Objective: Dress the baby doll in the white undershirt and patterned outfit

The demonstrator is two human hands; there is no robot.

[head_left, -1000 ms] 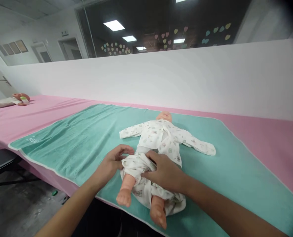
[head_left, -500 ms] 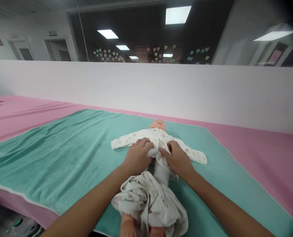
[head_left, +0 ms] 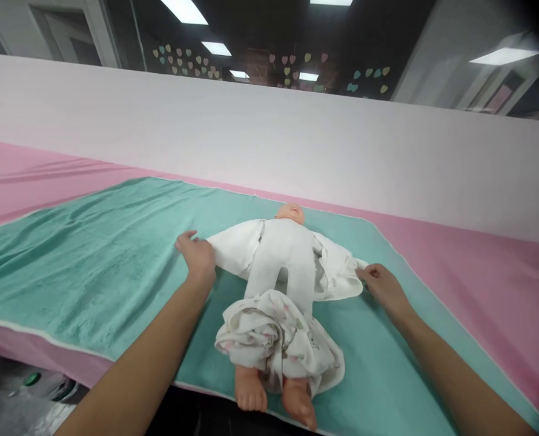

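A baby doll (head_left: 290,212) lies on its back, head away from me, its bare feet (head_left: 251,390) at the near edge. Its white baby shirt (head_left: 237,245) is spread wide at the front, both flaps folded out over the sleeves. The white cloth-like body (head_left: 285,239) and upper legs show. Patterned baby trousers (head_left: 281,339) are bunched around the lower legs. My left hand (head_left: 197,257) is at the outer edge of the left flap, fingers apart. My right hand (head_left: 385,290) pinches the right flap's hem between thumb and fingers.
A green towel (head_left: 92,266) lies under the doll on a pink-covered surface (head_left: 473,272). Behind rises a white low wall (head_left: 269,145) with glass above. At the lower left, below the edge, a clear container with a green cap (head_left: 32,379) shows.
Both hands have moved outward from the middle of the shirt, and its front flaps now lie spread to the sides, baring the body. The view has tilted downward.
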